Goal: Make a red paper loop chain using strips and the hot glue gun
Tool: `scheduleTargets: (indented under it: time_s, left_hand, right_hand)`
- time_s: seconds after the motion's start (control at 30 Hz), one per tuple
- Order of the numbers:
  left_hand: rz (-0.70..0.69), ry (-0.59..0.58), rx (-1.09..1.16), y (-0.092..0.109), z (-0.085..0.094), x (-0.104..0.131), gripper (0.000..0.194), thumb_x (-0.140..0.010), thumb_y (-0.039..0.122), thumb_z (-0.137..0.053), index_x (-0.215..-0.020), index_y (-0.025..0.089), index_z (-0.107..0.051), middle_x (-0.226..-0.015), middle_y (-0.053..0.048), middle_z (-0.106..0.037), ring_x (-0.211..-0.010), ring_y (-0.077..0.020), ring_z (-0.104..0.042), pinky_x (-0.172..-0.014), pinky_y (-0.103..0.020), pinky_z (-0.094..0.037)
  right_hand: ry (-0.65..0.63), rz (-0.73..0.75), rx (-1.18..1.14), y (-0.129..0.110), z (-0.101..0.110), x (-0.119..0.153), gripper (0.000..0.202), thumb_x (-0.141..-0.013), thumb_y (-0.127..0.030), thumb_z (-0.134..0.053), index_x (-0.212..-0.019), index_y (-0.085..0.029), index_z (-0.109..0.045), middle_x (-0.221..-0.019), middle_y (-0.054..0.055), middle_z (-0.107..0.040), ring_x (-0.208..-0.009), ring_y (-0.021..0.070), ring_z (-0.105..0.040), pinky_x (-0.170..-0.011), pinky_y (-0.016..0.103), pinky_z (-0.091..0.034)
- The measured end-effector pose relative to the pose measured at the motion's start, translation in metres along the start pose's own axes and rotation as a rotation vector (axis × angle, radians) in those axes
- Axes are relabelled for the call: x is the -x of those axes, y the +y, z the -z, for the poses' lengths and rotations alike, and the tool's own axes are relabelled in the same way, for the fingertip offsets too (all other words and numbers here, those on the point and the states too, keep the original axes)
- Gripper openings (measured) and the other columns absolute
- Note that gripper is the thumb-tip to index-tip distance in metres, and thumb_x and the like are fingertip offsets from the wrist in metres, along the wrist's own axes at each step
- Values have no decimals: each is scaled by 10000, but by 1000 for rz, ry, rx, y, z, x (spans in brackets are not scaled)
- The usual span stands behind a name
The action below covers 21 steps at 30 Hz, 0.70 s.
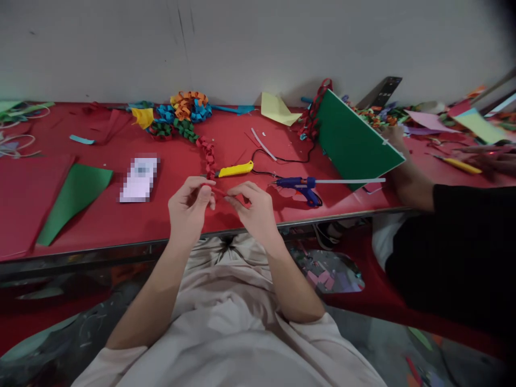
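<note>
Red paper strip point(219, 191) held between two bare hands, close to the near edge of a red table point(139, 228), roughly mid-scene. Left hand point(187, 207): thumb and fingertips together, clamped on the strip's left part. Right hand point(255, 209): thumb and forefinger pinched on its right end.

Just beyond the left hand, the red end of a paper chain point(208, 153); the chain runs far and left through green links to a heap of blue and orange ones. Whether strip and chain are joined: cannot tell.

Yellow cutter point(236, 170) lies just beyond the hands, near the chain's red end. Blue glue gun point(293, 183) to the right of the right hand, on its side, nozzle pointing left; white glue stick point(350, 181) projects from its rear. Green board point(352, 137) stands tilted farther right, a red chain point(316, 110) at its far left edge.

Left side: pixelated phone point(139, 180), then green sheet point(74, 201) partly over red sheets point(30, 204). Pale yellow paper point(278, 109) far, against the wall. Right: another person's black sleeve point(467, 231), forearm passing behind the board's near corner.
</note>
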<state>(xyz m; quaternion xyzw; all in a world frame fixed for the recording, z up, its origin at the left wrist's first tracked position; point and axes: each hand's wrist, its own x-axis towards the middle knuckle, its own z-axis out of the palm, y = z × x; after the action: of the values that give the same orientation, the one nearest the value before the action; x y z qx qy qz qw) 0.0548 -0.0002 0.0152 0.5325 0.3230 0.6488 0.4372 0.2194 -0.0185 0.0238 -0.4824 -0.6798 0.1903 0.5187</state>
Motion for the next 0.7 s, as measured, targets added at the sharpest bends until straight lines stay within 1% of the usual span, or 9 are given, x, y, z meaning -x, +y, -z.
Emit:
scheduleTargets:
  time_s: [0.13, 0.23, 0.33, 0.4, 0.47, 0.5, 0.57, 0.63, 0.7]
  left_hand:
    - [-194, -65, -61, -3, 0, 10, 142, -955, 369, -743, -984, 241, -799, -933, -24, -572, -615, -66, -581, -587, -245, -482]
    - [-235, -81, -89, -3, 0, 16, 129, -947, 318, -753, -1056, 262, -796, -950, -24, -586, -631, -80, -614, -592, -246, -507]
    - [-324, -24, -196, -2, 1, 21, 76, -945, 246, -745, -988, 260, -807, -950, -31, -588, -729, -103, -620, -644, -245, -516]
    - [-431, -46, -270, -1, 2, 25, 97, -945, 211, -737, -955, 267, -815, -917, -34, -578, -792, -122, -598, -670, -246, -497]
    - [-502, -186, -335, 0, 5, 29, 142, -951, 179, -720, -998, 272, -816, -872, -27, -574, -763, -115, -572, -643, -233, -463]
    - [-516, -280, -361, 1, 6, 32, 164, -956, 165, -710, -1033, 267, -811, -848, -18, -579, -714, -101, -555, -612, -222, -442]
    - [-527, -435, -422, 4, 8, 37, 172, -952, 154, -714, -1076, 240, -796, -803, -2, -610, -642, -82, -539, -575, -204, -419]
    - [-527, -521, -487, 6, 9, 40, 140, -946, 167, -727, -1063, 216, -787, -758, 7, -660, -611, -78, -565, -579, -197, -428]
    - [-500, -575, -544, 7, 11, 41, 96, -951, 188, -723, -1019, 210, -787, -734, 4, -713, -607, -87, -619, -599, -195, -456]
  right_hand:
    - [46, -5, 10, 3, 3, 5, 91, -919, -185, -722, -958, -211, -800, -930, 41, -626, -872, 165, -621, -767, 278, -498]
    - [61, -49, -40, 0, 2, 11, 98, -926, -212, -721, -964, -224, -811, -883, 29, -622, -805, 150, -581, -730, 270, -484]
    - [-3, -185, -196, -2, 1, 17, 186, -963, -319, -689, -1073, -219, -801, -838, 19, -698, -716, 131, -573, -712, 268, -482]
    - [-27, -338, -361, -1, 2, 18, 309, -982, -434, -650, -1149, -207, -777, -843, 24, -735, -687, 125, -592, -696, 268, -489]
    - [-11, -484, -541, 2, 3, 16, 364, -937, -503, -691, -1116, -195, -767, -862, 30, -760, -678, 120, -616, -685, 263, -502]
    - [8, -536, -620, 4, 4, 14, 374, -889, -510, -745, -1095, -198, -760, -849, 22, -763, -671, 117, -622, -674, 256, -505]
    - [36, -607, -738, 7, 8, 9, 460, -796, -475, -842, -1163, -224, -727, -786, -15, -753, -652, 109, -623, -653, 239, -507]
    - [5, -633, -791, 6, 13, 4, 541, -772, -436, -863, -1251, -248, -695, -737, -44, -741, -627, 101, -617, -646, 231, -515]
    - [-58, -615, -763, 2, 20, 0, 428, -781, -403, -854, -1163, -244, -741, -788, -29, -769, -639, 94, -622, -675, 237, -534]
